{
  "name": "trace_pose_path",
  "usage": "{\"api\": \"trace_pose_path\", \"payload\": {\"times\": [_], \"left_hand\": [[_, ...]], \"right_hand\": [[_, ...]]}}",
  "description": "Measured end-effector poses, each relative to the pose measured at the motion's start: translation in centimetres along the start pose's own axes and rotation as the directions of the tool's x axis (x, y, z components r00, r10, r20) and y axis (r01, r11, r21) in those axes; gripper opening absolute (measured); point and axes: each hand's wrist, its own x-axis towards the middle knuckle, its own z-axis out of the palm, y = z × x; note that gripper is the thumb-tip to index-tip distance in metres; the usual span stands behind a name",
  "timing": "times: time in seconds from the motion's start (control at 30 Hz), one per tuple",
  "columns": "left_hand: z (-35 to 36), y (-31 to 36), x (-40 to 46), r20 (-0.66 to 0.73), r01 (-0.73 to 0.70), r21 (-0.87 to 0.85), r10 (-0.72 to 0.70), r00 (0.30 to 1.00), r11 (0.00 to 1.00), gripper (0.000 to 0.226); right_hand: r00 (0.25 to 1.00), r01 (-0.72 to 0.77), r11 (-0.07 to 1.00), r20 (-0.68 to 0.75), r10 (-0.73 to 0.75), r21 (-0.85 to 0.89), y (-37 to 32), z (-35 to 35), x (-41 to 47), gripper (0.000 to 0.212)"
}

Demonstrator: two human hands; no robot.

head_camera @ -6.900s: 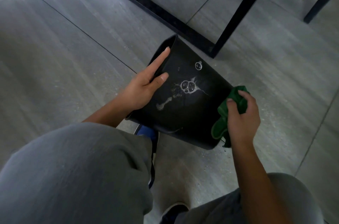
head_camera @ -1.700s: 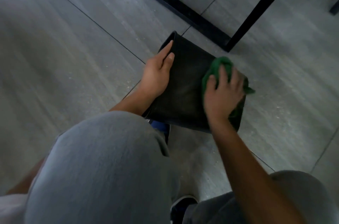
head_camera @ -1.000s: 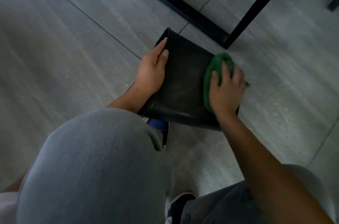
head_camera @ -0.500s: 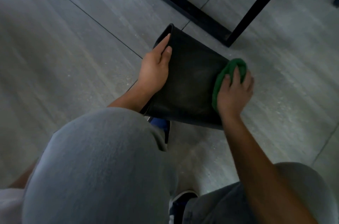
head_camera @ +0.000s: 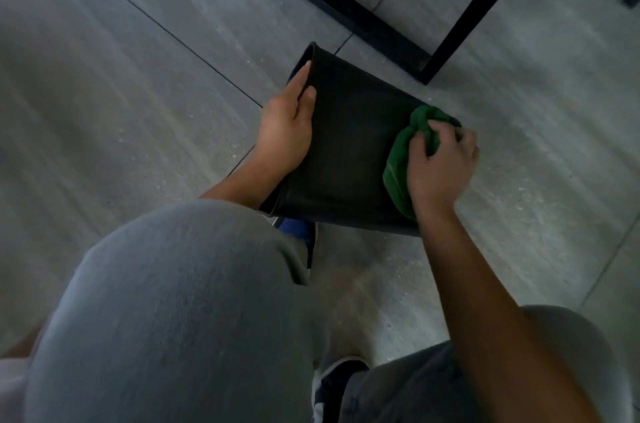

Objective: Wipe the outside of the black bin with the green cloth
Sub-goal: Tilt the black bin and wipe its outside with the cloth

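Grey trouser cloth fills the near ground: the left knee (head_camera: 166, 312) looms close, the right knee (head_camera: 568, 346) lower to the side, with a blue-toed shoe (head_camera: 294, 228) peeking out beneath the bin. Just beyond the knees the black bin (head_camera: 346, 152) lies tipped on its side above the floor, its open mouth turned away toward the far left, its base nearest the shoe. The left hand (head_camera: 285, 132) rests along the bin's left wall, fingers stretched flat and close together, thumb on the upper face, steadying rather than gripping. The right hand (head_camera: 438, 163) is closed in a loose fist around the green cloth (head_camera: 403, 159), bunched and pressed against the bin's right flank.

The bin looks like thin, smooth plastic: light, I'd guess, a little springy at the wall and apt to roll or slide under pressure, so the rim and the stiff base seem the safest places to hold. The cloth is soft and wads easily.

Farther off, grey floor tiles (head_camera: 138, 52) run to a black table leg (head_camera: 460, 21).
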Motion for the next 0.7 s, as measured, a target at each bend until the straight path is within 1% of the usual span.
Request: {"api": "trace_pose_path", "payload": {"times": [0.03, 0.07, 0.1, 0.13, 0.17, 0.2, 0.23, 0.27, 0.3, 0.37, 0.43, 0.47, 0.57, 0.63, 0.7], "left_hand": [[0.0, 0.1, 0.2, -0.009, -0.003, -0.005, 0.003, 1.0, 1.0, 0.047], [0.1, 0.2, 0.4, -0.019, -0.001, -0.017, 0.001, 1.0, 1.0, 0.047], [0.2, 0.2, 0.5, -0.03, 0.003, -0.027, -0.004, 1.0, 1.0, 0.046], [0.3, 0.1, 0.5, -0.039, 0.008, -0.029, -0.009, 0.999, 1.0, 0.046], [0.3, -0.1, 0.6, -0.039, 0.009, -0.026, -0.01, 0.999, 1.0, 0.046], [0.3, -0.3, 0.5, -0.028, 0.004, -0.025, -0.005, 1.0, 1.0, 0.045], [0.3, -0.5, 0.3, -0.012, 0.004, -0.03, -0.004, 1.0, 1.0, 0.045], [0.2, -0.8, 0.2, -0.001, 0.012, -0.04, -0.012, 1.0, 0.999, 0.045], [0.1, -1.1, 0.1, 0.004, 0.025, -0.052, -0.025, 1.0, 0.998, 0.046], [0.0, -1.7, 0.2, 0.005, 0.042, -0.062, -0.041, 0.999, 0.997, 0.046], [0.0, -1.9, 0.2, 0.022, 0.036, -0.051, -0.035, 0.999, 0.998, 0.048], [0.0, -1.9, 0.3, 0.039, 0.028, -0.06, -0.026, 0.999, 0.998, 0.049], [-0.2, -1.8, 0.7, 0.122, 0.029, -0.093, -0.018, 0.992, 0.995, 0.056], [-0.5, -1.5, 0.7, 0.174, 0.055, -0.097, -0.037, 0.984, 0.994, 0.061], [-1.1, -1.1, -0.2, 0.22, 0.05, -0.077, -0.031, 0.975, 0.996, 0.067]], "right_hand": [[0.999, 0.038, 0.999, 0.012, -0.039, 0.013, -1.4, 0.3, -0.6, 0.036], [0.991, 0.129, 0.992, 0.026, -0.129, 0.01, -2.9, 0.7, -1.7, 0.037], [0.966, 0.253, 0.967, 0.04, -0.254, 0.015, -4.3, 1.1, -3.3, 0.037], [0.924, 0.377, 0.925, 0.056, -0.379, 0.04, -5.4, 1.4, -5.0, 0.037], [0.878, 0.469, 0.88, 0.068, -0.474, 0.069, -6.0, 1.7, -6.3, 0.036], [0.848, 0.52, 0.85, 0.074, -0.526, 0.084, -5.8, 1.8, -6.9, 0.036], [0.842, 0.527, 0.846, 0.08, -0.533, 0.084, -5.1, 1.8, -6.8, 0.037], [0.863, 0.493, 0.867, 0.088, -0.498, 0.068, -4.1, 1.6, -6.2, 0.037], [0.898, 0.429, 0.903, 0.091, -0.43, 0.033, -2.9, 1.4, -5.3, 0.038], [0.969, 0.242, 0.97, 0.066, -0.239, -0.029, 0.3, 0.9, -3.3, 0.039], [0.997, 0.077, 0.996, 0.021, -0.076, -0.048, 3.4, -0.1, -1.3, 0.039], [1.0, 0.029, 0.998, 0.003, -0.029, -0.051, 4.4, -0.4, -0.7, 0.04], [0.999, -0.043, 0.998, -0.028, 0.042, -0.04, 5.6, -0.5, -0.4, 0.041], [0.997, -0.061, 0.998, -0.05, 0.059, -0.031, 5.4, -0.2, -0.9, 0.04], [0.996, -0.068, 0.997, -0.064, 0.066, -0.024, 5.3, -0.1, -0.9, 0.04]]}}
